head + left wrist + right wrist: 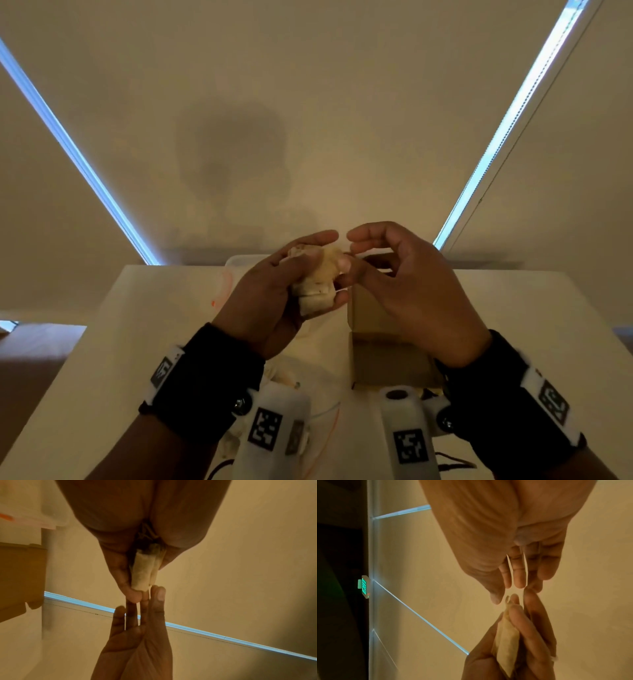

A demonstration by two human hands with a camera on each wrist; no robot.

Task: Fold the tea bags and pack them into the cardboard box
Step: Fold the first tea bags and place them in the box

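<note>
A dim, warm-lit room with pale blinds (308,85) drawn down behind a white table (513,325), thin strips of daylight showing at their edges, and a green exit sign (363,586) glowing off on a dark wall. Above the middle of the table the person holds both hands up close together. The left hand (274,291) grips a small stack of folded tea bags (317,284), thumb on one side and fingers on the other, the pale packets pressed flat against one another. The right hand (411,284) is loosely open, its fingers gently bent, its fingertips (161,593) meeting the end of the stack without closing round it.

Below the right hand, toward the table's far edge, stands the cardboard box (383,349), brown, with its flap raised; from here I cannot tell what lies inside. Beyond the left hand, at the far edge, sits a clear plastic container (239,262) with orange markings; its contents are hidden as well. More pale tea bags (284,373) lie loose on the table near the front edge, under the left wrist.
</note>
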